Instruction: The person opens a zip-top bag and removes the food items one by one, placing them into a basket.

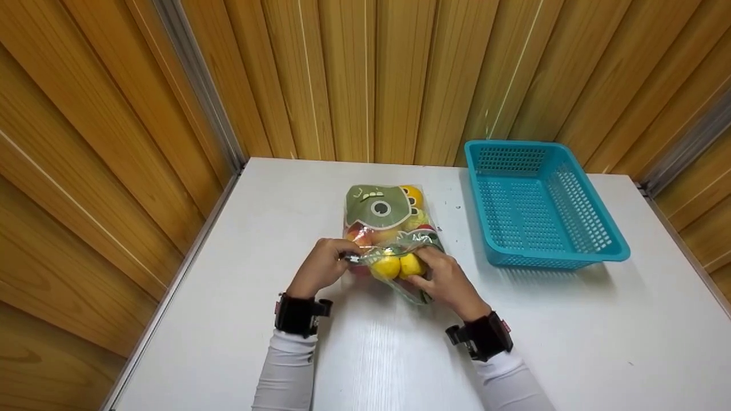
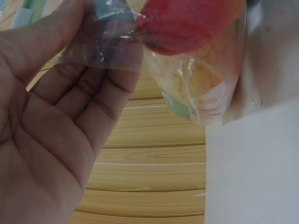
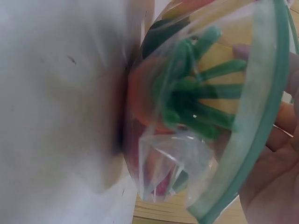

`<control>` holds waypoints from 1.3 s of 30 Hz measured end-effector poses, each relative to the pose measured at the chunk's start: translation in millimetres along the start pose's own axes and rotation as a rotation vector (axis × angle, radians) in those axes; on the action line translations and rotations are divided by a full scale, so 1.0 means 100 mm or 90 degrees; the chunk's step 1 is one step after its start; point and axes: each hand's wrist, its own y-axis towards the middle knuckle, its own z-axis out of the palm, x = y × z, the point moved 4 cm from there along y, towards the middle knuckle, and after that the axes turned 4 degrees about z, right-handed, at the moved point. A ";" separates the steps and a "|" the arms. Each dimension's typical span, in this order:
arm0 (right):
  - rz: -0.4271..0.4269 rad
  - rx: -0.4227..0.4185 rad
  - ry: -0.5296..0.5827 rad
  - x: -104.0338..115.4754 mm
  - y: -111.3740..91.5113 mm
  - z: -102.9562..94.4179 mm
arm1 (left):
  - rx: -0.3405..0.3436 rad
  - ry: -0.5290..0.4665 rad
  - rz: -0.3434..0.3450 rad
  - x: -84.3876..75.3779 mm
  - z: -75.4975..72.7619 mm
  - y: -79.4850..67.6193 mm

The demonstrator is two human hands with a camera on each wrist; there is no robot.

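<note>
A clear zip bag (image 1: 378,220) with a green cartoon print lies on the white table, filled with several pieces of fruit. Two yellow fruits (image 1: 386,266) show at its near, open end. My left hand (image 1: 321,268) pinches the bag's left corner between thumb and fingers; the left wrist view shows a red fruit (image 2: 182,25) through the plastic beside them. At the opening's right side, my right hand (image 1: 448,282) grips the bag's edge by the green zip strip (image 3: 266,116), its fingers close to a yellow fruit. Green stalk-like pieces (image 3: 191,88) over an orange shape show through the film.
A blue-green plastic basket (image 1: 517,208) with perforated walls stands to the right of the bag, near the table's back edge. Wood-patterned panels (image 1: 394,80) rise behind the table (image 1: 251,228) and along both sides.
</note>
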 end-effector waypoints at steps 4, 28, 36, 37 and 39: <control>0.013 0.016 0.015 -0.01 0.00 -0.04 | -0.010 0.005 0.007 0.00 0.00 0.01; 0.052 0.142 0.073 0.03 -0.10 -0.51 | -0.021 -0.006 -0.010 0.00 0.01 0.00; 0.038 0.103 0.097 0.01 -0.12 -0.65 | -0.019 -0.004 -0.009 0.00 0.01 0.00; 0.033 0.095 0.097 0.01 -0.13 -0.67 | -0.019 -0.004 -0.010 0.00 0.01 0.00; 0.027 0.084 0.097 0.00 -0.14 -0.70 | -0.018 -0.004 -0.013 0.00 0.01 0.00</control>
